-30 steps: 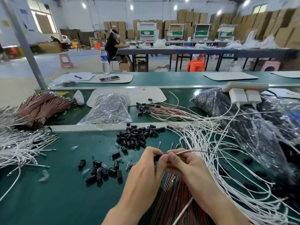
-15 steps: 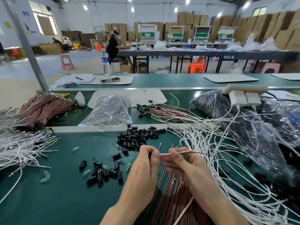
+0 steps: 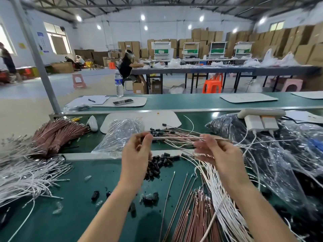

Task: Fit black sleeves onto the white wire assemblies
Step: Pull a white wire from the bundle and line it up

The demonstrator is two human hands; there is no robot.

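The desk point(image 3: 104, 172) is carrying a heap of white wires point(image 3: 220, 206) on the right and loose black sleeves point(image 3: 160, 163) in the middle. Above them, the left grip point(image 3: 136, 154) and right grip point(image 3: 220, 154) are each pinching one wire point(image 3: 178, 138), which is lying level, left to right. Its end is sitting in the left grip, so a sleeve is likely going on from that side.

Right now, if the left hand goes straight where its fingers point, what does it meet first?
Probably the sleeved wires beyond the left hand, which pinches a white wire; depth is unclear.
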